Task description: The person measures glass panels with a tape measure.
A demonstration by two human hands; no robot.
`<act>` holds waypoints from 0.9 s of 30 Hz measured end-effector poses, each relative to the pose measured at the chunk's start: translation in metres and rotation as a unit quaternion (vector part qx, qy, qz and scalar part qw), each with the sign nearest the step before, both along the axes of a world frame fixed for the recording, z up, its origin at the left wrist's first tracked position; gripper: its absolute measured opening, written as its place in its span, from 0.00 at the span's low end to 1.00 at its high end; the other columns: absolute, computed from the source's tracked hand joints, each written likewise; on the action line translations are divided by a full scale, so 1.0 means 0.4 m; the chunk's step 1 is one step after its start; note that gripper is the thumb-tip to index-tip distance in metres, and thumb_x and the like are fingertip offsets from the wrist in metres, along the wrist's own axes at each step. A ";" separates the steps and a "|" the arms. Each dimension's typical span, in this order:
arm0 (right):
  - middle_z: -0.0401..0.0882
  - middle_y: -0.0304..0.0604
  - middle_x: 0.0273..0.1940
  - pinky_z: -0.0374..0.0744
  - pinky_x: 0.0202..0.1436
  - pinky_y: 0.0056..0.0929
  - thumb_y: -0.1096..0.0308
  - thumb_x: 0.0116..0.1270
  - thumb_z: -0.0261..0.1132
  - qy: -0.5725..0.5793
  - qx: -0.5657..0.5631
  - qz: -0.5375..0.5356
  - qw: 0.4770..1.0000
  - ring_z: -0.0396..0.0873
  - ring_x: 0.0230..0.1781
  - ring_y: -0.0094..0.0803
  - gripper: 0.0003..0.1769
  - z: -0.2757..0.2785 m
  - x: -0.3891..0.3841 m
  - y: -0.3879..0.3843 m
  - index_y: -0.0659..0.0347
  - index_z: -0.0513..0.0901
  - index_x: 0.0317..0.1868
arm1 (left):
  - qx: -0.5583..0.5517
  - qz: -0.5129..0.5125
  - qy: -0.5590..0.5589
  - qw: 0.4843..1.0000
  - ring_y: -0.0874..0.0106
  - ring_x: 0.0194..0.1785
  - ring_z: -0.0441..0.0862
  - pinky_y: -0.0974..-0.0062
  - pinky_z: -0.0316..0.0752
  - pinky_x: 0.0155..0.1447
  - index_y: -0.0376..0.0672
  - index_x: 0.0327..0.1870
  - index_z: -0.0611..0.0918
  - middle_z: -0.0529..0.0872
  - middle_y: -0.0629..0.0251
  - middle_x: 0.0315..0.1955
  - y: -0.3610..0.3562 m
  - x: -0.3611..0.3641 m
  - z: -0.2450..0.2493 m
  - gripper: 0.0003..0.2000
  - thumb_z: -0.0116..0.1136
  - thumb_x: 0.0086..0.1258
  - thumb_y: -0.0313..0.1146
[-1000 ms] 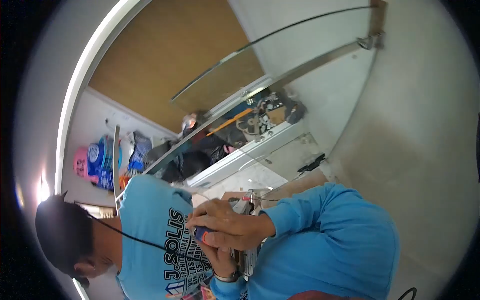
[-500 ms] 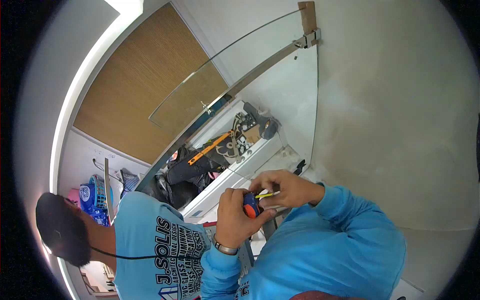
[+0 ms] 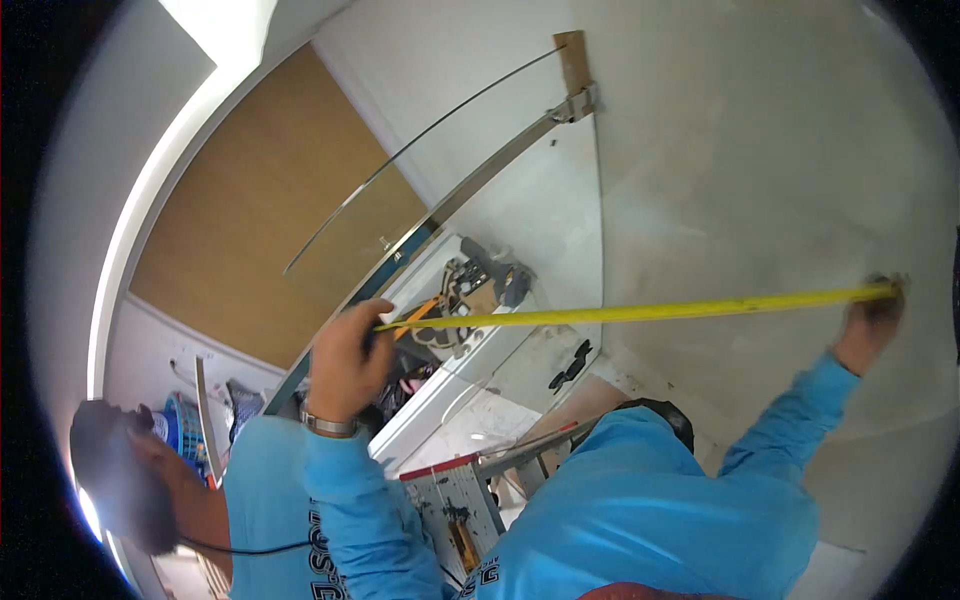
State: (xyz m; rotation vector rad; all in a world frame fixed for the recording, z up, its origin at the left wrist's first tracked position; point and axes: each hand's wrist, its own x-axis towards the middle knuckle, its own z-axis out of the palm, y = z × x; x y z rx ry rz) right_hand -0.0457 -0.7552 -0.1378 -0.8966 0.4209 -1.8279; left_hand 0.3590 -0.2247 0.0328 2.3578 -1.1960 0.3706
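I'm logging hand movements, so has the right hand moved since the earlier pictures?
Yes. Against the metal bracket, the right hand has moved rightward in the view, from left of it to well right.

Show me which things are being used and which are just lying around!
Being used:
yellow tape, stretched between the left grip and right grip

Just lying around, it seems:
orange bar, partly behind the tape
small black object
blue basket
yellowish tool on the red-edged platform
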 end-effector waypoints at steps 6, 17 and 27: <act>0.80 0.47 0.46 0.79 0.50 0.31 0.65 0.71 0.55 -0.135 -0.002 0.014 0.991 0.79 0.46 0.36 0.16 -0.046 -0.312 0.066 0.65 0.75 0.55 | 0.084 -0.173 -0.024 0.981 0.56 0.30 0.76 0.61 0.68 0.34 0.38 0.31 0.83 0.78 0.55 0.24 -0.167 0.114 0.112 0.08 0.61 0.60 0.34; 0.80 0.47 0.33 0.81 0.30 0.26 0.63 0.69 0.61 -0.022 0.049 0.099 0.994 0.81 0.29 0.32 0.12 0.229 0.147 0.465 0.65 0.76 0.42 | 0.203 -0.293 0.024 0.934 0.65 0.20 0.77 0.66 0.69 0.27 0.32 0.26 0.79 0.76 0.55 0.16 -0.527 0.003 0.266 0.11 0.58 0.63 0.32; 0.77 0.43 0.27 0.77 0.25 0.21 0.62 0.68 0.63 -0.049 0.073 -0.110 0.990 0.77 0.22 0.28 0.14 0.397 -0.107 0.204 0.66 0.75 0.37 | 0.011 -0.118 -0.075 0.990 0.71 0.17 0.69 0.68 0.62 0.24 0.35 0.30 0.76 0.72 0.61 0.16 -0.398 0.663 0.393 0.15 0.51 0.72 0.39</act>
